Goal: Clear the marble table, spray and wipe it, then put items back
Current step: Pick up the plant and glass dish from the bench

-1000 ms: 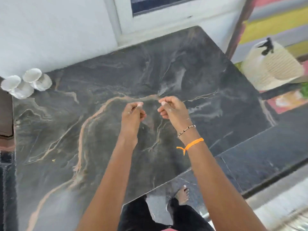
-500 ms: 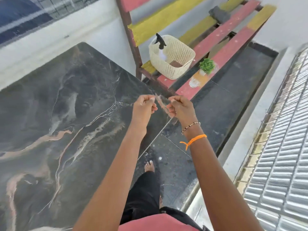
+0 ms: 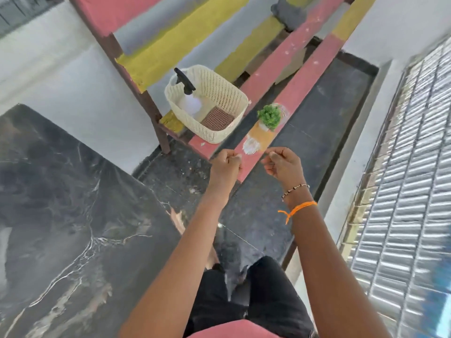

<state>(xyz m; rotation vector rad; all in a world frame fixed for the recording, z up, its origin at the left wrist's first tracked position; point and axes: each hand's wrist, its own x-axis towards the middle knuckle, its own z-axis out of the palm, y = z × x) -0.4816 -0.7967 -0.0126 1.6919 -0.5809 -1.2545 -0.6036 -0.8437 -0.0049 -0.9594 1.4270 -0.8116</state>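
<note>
The dark marble table (image 3: pixel 73 215) fills the lower left, with nothing on the part in view. My left hand (image 3: pixel 225 164) and my right hand (image 3: pixel 283 164) are held side by side over the floor, to the right of the table, close to the near end of a painted bench. Each pinches one end of a thin see-through piece (image 3: pixel 253 153) that is barely visible between them. On the bench stands a cream woven basket (image 3: pixel 212 132) holding a spray bottle (image 3: pixel 186 85) with a black head and a brown mat (image 3: pixel 217 119).
A small green potted plant (image 3: pixel 269 117) stands on a pink slat of the bench (image 3: pixel 305 98), right of the basket. A grey cloth (image 3: pixel 288 11) lies at the bench's far end. White wall runs behind the table, and a ribbed metal surface (image 3: pixel 402 191) on the right.
The view has swung right from the table toward the bench. Both hands lifted the thin piece off the marble and carried it right, past the table's edge, and have drawn slightly apart.
</note>
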